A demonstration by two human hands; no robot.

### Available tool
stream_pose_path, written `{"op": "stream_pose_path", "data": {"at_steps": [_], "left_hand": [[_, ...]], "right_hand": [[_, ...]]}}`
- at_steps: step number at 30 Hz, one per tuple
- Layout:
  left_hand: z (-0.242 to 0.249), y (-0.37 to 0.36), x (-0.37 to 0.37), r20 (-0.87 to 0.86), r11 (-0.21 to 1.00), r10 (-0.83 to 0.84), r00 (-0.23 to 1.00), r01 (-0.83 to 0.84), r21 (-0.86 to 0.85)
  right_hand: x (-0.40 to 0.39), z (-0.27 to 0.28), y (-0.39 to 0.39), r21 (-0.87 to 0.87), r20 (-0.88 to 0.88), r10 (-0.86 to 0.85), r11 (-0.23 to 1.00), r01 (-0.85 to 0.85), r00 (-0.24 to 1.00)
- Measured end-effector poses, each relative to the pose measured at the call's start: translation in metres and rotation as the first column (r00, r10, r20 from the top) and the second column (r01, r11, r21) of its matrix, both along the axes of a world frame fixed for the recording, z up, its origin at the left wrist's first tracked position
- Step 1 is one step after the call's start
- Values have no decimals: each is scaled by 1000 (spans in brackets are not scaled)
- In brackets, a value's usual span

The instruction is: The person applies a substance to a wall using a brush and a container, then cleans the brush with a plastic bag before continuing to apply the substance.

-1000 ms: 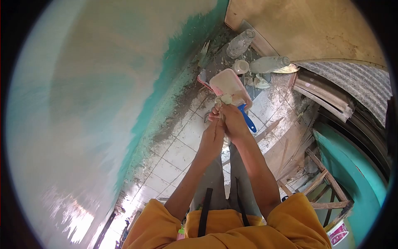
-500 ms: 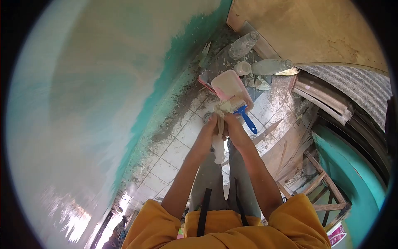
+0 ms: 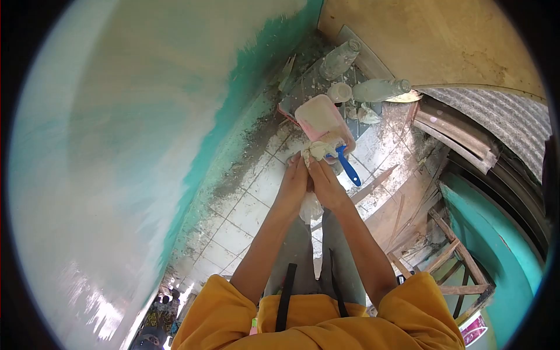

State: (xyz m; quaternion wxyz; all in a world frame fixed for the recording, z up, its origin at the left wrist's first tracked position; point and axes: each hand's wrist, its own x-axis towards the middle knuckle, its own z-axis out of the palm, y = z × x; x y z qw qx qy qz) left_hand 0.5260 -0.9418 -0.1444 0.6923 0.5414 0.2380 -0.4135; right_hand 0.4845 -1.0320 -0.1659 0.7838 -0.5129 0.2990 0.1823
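Observation:
Both hands press together around a whitish plastic bag (image 3: pixel 311 208), whose thin lower end hangs below them. My left hand (image 3: pixel 295 179) closes on its left side and my right hand (image 3: pixel 324 182) on its right. Pale, creamy paste (image 3: pixel 318 150) bulges from the bag's top, just above my fingertips. Right beyond lies a pink plastic tray (image 3: pixel 322 111) with pale residue inside. A paintbrush with a blue handle (image 3: pixel 349 168) rests across the tray's near end, close to my right hand; the paste partly overlaps its bristles in this view.
Glass bottles (image 3: pixel 339 60) and a white cup (image 3: pixel 339 92) stand beyond the tray. On the left rises a wall (image 3: pixel 134 146) with white over turquoise. A wooden frame (image 3: pixel 461 256) is at right. Dusty white tiles (image 3: pixel 236 235) cover the floor, with wood strips (image 3: pixel 376 182) lying on it.
My hands have closed more tightly around the bag and turned slightly, with less of its tail showing below. The paste at its top is bunched further up, over the brush's bristles.

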Motion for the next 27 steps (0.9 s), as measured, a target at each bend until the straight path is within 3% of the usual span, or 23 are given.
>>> {"op": "stream_pose_path", "data": {"at_steps": [2, 4, 5, 7, 11, 13, 16, 18, 22, 27], "left_hand": [[0, -1, -2, 15, 997, 69, 997, -70, 21], [-10, 7, -6, 77, 1000, -5, 997, 7, -23], [-15, 10, -8, 79, 1000, -3, 997, 5, -23], [-17, 13, -7, 139, 982, -177, 974, 166, 89], [-15, 14, -8, 262, 961, -237, 935, 187, 203], [-15, 14, -11, 483, 897, -386, 786, 198, 394], [-4, 10, -11, 419, 881, -406, 812, 228, 414], [-5, 9, -14, 449, 880, -413, 793, 220, 421], [0, 10, -15, 417, 826, -504, 756, 282, 487], [4, 8, -18, 373, 827, -491, 788, 285, 485]], "right_hand": [[3, 2, 3, -16, 5, -38, 999, 38, 999], [5, 5, 4, -29, 10, -78, 997, 78, 997], [8, 7, 1, 46, -26, -80, 996, 81, 996], [12, 6, -1, 121, -62, -77, 989, 85, 995], [19, 2, 3, 231, -16, -203, 952, 202, 979], [23, 0, 3, 304, 3, -279, 915, 265, 960], [32, 3, -2, 354, -68, -291, 887, 296, 954], [40, 10, -9, 299, -213, -273, 896, 328, 938], [46, 8, -14, 284, -217, -274, 900, 330, 937], [47, -4, -17, 337, -216, -263, 884, 325, 940]]}}
